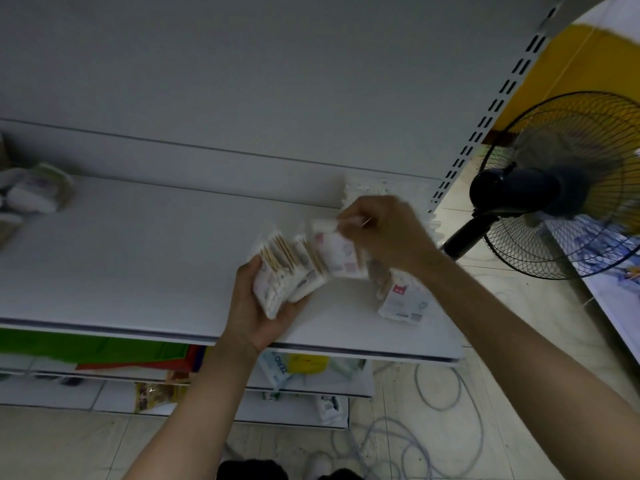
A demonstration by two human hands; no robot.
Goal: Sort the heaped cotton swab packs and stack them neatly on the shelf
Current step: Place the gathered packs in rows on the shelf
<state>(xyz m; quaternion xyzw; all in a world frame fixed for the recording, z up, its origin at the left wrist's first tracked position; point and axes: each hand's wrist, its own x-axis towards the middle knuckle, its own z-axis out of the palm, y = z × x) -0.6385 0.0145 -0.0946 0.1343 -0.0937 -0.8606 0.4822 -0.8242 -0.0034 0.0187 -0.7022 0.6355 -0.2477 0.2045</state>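
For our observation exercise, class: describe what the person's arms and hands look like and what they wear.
The left forearm and right forearm are bare to the frame's edge, no sleeves showing. The left hand and right hand wear no gloves; no watch, bracelet or ring is visible, though the picture is blurred.

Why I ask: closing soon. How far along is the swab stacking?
Done: a white stack apparently stands behind the right hand. In hand: the left hand grips fanned swab packs; the right pinches the end pack. Left: a loose pack on the shelf.
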